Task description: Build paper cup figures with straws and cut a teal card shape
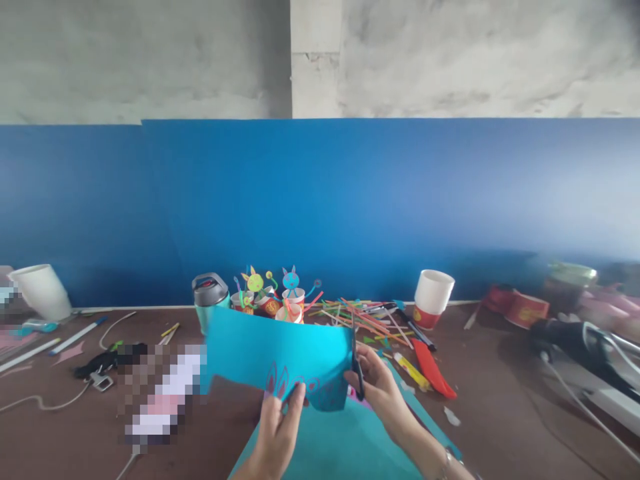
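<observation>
A bright blue paper sheet [250,343] is held up over the table, with ear-like shapes and small figures drawn in dark red along its lower edge. My left hand [280,423] pinches that lower edge between thumb and fingers. Dark-handled scissors [357,370] are in my right hand [377,383], their blades upright at the sheet's right edge. Beneath both hands lies a larger teal sheet [345,443]. Behind the held paper, paper cups carry cut-out animal figures, one yellow-green [255,283] and one blue [291,281].
Colourful strips [365,317] lie behind the hands. A white-and-red cup stack [433,297], a yellow glue tube [411,372] and a red piece [434,370] are to the right. A lidded bottle [211,293] stands behind left, near a pixelated object [167,397]. A blue partition [350,200] rises behind.
</observation>
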Demonstrator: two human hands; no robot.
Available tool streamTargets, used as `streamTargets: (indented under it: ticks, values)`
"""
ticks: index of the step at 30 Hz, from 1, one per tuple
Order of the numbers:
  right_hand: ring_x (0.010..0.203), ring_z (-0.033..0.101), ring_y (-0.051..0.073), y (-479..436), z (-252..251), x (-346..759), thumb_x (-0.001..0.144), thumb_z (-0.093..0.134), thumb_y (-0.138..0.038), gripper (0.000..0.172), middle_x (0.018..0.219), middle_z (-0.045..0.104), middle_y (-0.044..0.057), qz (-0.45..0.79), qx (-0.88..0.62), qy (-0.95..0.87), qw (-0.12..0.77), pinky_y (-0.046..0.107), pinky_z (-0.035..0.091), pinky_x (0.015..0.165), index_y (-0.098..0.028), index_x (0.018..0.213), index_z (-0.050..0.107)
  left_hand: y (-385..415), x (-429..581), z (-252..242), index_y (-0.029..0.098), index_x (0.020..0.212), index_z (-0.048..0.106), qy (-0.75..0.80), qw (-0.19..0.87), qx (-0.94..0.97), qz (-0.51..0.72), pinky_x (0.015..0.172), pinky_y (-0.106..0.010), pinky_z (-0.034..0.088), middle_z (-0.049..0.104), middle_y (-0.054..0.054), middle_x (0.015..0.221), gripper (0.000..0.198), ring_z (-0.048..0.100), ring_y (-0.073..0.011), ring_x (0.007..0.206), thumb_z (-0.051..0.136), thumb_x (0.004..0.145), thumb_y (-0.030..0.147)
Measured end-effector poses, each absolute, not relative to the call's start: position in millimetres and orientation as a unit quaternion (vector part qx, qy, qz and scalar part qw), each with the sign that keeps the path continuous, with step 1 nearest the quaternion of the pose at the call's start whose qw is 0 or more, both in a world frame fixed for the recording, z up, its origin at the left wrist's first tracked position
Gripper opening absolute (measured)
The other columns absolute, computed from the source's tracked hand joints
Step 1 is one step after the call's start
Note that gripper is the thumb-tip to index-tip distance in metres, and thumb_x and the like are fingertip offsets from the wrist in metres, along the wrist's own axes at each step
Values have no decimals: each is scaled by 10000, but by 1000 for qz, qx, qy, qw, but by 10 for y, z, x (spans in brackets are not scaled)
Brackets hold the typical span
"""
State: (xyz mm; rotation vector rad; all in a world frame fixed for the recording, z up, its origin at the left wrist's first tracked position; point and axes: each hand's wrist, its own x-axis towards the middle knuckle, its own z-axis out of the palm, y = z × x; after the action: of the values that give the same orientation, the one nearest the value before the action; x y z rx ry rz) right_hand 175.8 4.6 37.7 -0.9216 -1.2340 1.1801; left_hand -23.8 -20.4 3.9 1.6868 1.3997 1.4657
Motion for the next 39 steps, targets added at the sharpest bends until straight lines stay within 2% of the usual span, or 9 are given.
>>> streamTargets:
  ticks: [3, 7, 12, 18, 23, 30, 34, 39]
  values:
    - [639, 468, 120, 51, 407, 1820, 669, 774, -483, 411, 694, 526, -36, 523, -381, -582, 493, 227, 385, 581, -208, 875, 547, -170, -350, 80, 235, 549, 542, 525, 244, 587, 566, 415, -264, 420, 371, 43, 395, 468, 471, -144, 407, 506, 831, 606]
    - [576, 424, 101, 20, 431, 1912, 719, 697, -558, 406, 656, 495, -43, 569, -369, -633, 373, 201, 323, 495, -204, 840, 539, -86, -415, 226, 219, 603, 510, 524, 235, 553, 603, 429, -271, 441, 458, 32, 441, 403, 526, -159, 439, 539, 822, 556]
    - [550, 422, 86, 0, 363, 1936, 704, 728, -521, 407, 643, 516, -40, 576, -345, -676, 303, 201, 319, 499, -182, 884, 594, -50, -367, 314, 198, 718, 521, 512, 253, 502, 650, 412, -266, 436, 533, 30, 479, 356, 552, -169, 436, 607, 751, 542]
    - [532, 505, 94, 16, 300, 1874, 642, 750, -575, 510, 597, 533, -40, 595, -360, -667, 268, 182, 366, 461, -159, 872, 567, -34, -355, 268, 187, 770, 522, 510, 294, 488, 645, 427, -249, 445, 535, 45, 486, 350, 536, -146, 431, 602, 767, 528]
    - [487, 520, 85, 39, 240, 1864, 646, 732, -604, 543, 570, 525, -47, 587, -359, -674, 268, 163, 349, 410, -143, 872, 555, -12, -363, 242, 177, 770, 545, 527, 269, 491, 639, 490, -254, 469, 580, 8, 564, 356, 567, -155, 512, 606, 760, 527]
    - [408, 489, 75, 30, 211, 1840, 671, 692, -624, 525, 491, 497, -71, 577, -369, -671, 284, 171, 372, 389, -152, 846, 545, -19, -352, 252, 187, 726, 534, 522, 273, 482, 649, 499, -249, 454, 562, 23, 550, 334, 555, -146, 511, 626, 753, 508]
    - [366, 469, 68, 25, 257, 1832, 673, 715, -551, 447, 444, 497, -79, 564, -412, -665, 264, 158, 339, 355, -159, 814, 552, -7, -359, 237, 188, 732, 535, 510, 294, 470, 657, 486, -234, 433, 540, 39, 551, 327, 529, -130, 506, 660, 734, 490]
    - [375, 491, 80, 39, 268, 1858, 611, 757, -532, 470, 446, 518, -64, 583, -414, -649, 259, 168, 364, 360, -143, 814, 589, 22, -370, 232, 181, 775, 527, 476, 344, 483, 649, 467, -212, 401, 476, 71, 540, 322, 463, -98, 476, 664, 750, 471]
